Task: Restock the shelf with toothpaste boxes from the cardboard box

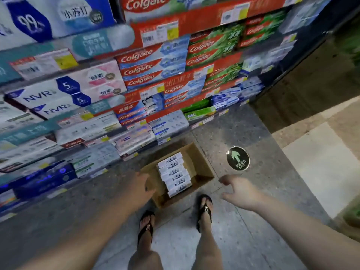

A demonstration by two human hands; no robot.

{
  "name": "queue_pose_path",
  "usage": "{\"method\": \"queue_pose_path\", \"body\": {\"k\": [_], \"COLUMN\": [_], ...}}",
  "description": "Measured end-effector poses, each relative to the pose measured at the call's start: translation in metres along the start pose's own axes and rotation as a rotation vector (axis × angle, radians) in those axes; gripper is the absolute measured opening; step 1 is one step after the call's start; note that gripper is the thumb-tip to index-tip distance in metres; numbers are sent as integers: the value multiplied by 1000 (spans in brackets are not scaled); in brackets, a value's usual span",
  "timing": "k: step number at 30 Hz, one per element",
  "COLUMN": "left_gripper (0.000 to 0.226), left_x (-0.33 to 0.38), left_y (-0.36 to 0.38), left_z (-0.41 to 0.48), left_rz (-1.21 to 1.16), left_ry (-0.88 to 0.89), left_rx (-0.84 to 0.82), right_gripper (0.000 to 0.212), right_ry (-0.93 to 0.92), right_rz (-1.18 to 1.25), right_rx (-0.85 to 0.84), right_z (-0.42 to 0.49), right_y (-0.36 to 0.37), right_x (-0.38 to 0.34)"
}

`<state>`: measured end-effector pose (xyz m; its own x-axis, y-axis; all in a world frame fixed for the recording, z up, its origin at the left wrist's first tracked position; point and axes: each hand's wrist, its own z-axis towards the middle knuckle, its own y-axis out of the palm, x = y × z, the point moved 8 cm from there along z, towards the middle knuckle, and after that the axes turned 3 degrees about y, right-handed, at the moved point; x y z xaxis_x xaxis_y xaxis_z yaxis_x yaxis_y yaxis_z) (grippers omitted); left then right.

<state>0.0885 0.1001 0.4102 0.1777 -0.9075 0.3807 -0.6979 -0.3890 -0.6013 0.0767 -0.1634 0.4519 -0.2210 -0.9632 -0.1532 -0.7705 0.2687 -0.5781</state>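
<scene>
**At the cardboard box (pixel 203 168) rim, left hand (pixel 143 187) nearest**

Laid against the outside of the left wall, fingers bent toward the rim; cannot tell whether gripping the card or only touching it. Across on the other side, right hand (pixel 236 191) over the floor (pixel 253 133), fingers spread and loosely curled, holding nothing, apart from the right corner.

Just over the wall from the left hand: toothpaste boxes (pixel 174 175), a tight row filling the left half, with the right half bare card. Long axes crosswise, end faces turned toward the left hand, the row itself running far to near. Probably calls for a short reach rightward and down, then a pinch across the narrow sides; a longer cross-reach from the right.

Slim, sharp-edged, white printed card with a slight sheen; likely light, stiff, apt to slide against neighbours. Matte brown corrugated walls, top open. Beyond, shelf (pixel 191 20) tiers packed tight with stock; speckled grey stone underfoot, and a round green exit sticker (pixel 237 158) off to the right.
</scene>
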Motion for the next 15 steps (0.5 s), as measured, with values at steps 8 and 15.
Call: {"method": "queue_pose_path", "body": {"k": [8, 15], "left_gripper": [40, 44], "left_x": [-9, -14], "left_y": [62, 128], "left_z": [69, 151], "left_rz": [-214, -282], "left_ry": [-234, -323], "left_rx": [68, 169], "right_gripper": [36, 45], "right_ry": [-242, -285], "right_rz": [-187, -268], "right_rx": [-103, -127], "right_z": [154, 281], "right_y": [-15, 37], "right_x": [-8, 11]}}
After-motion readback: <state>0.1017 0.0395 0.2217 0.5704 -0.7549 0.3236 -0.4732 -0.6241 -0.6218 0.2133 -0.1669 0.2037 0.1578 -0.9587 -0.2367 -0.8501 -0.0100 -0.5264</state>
